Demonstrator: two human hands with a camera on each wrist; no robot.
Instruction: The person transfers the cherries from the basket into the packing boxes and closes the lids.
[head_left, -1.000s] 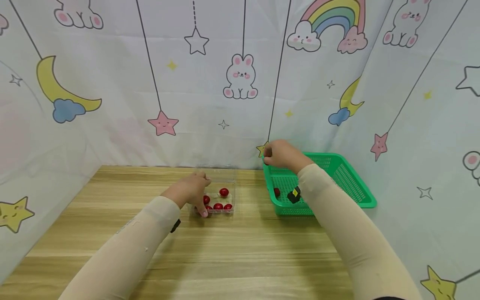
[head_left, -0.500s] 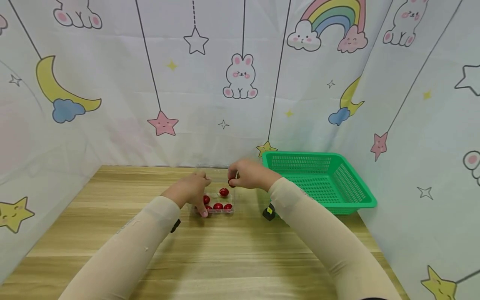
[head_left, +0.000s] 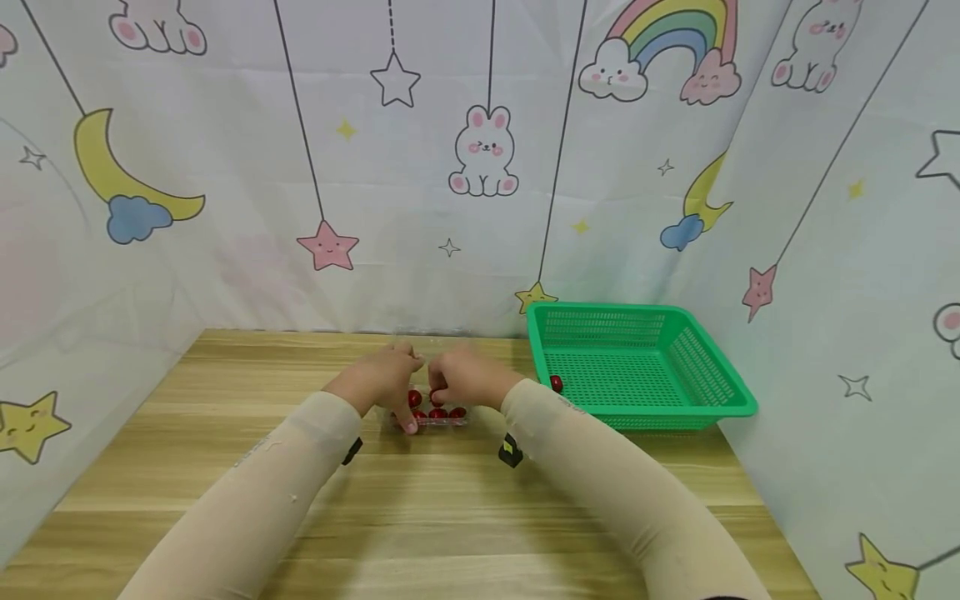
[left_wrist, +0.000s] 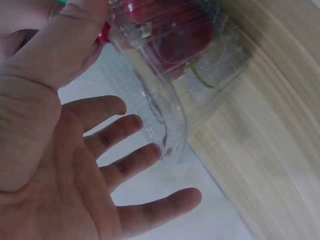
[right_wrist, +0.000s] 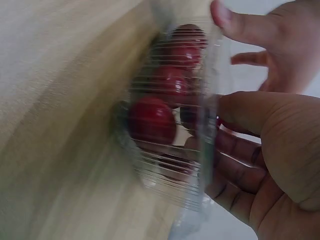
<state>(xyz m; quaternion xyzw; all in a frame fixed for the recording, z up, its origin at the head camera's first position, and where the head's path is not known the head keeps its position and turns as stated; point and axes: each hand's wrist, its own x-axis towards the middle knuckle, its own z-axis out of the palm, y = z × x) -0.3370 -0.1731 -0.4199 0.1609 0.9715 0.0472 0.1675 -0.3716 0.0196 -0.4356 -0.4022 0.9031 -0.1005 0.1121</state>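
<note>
A clear plastic box with several red cherries inside stands on the table, its see-through lid raised at the back. My left hand holds the box's left end, thumb at the front wall. In the left wrist view its other fingers spread by the lid edge. Inside the box, my right hand pinches a cherry between thumb and fingers. The right wrist view shows more cherries through the ribbed wall, while the right fingers partly cover the held one.
To the right sits a green plastic basket with one cherry at its left end. The wooden table meets a patterned cloth backdrop behind and at the sides.
My right hand has travelled left from above the basket's left rim with a cherry and lowered into the box. The left hand has stayed on the box.
</note>
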